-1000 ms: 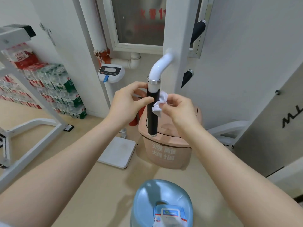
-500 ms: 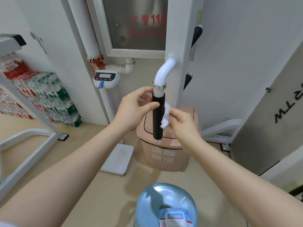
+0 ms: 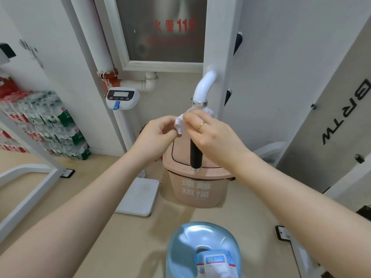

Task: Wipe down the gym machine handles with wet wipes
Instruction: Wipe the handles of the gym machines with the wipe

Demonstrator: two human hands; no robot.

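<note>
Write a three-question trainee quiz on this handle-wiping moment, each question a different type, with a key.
1. True or false: the right hand wraps the crumpled white wet wipe round the top of the black foam machine handle.
2. Multiple choice: what stands on the floor directly behind the handle's lower end? A) the pink plastic lidded bin B) a red bucket C) a cardboard box
3. Fill in: the pack of wet wipes lies on top of the blue ______.

Key: 1 true; 2 A; 3 water jug. The left hand pinches the wipe's free end, left of the handle.
</note>
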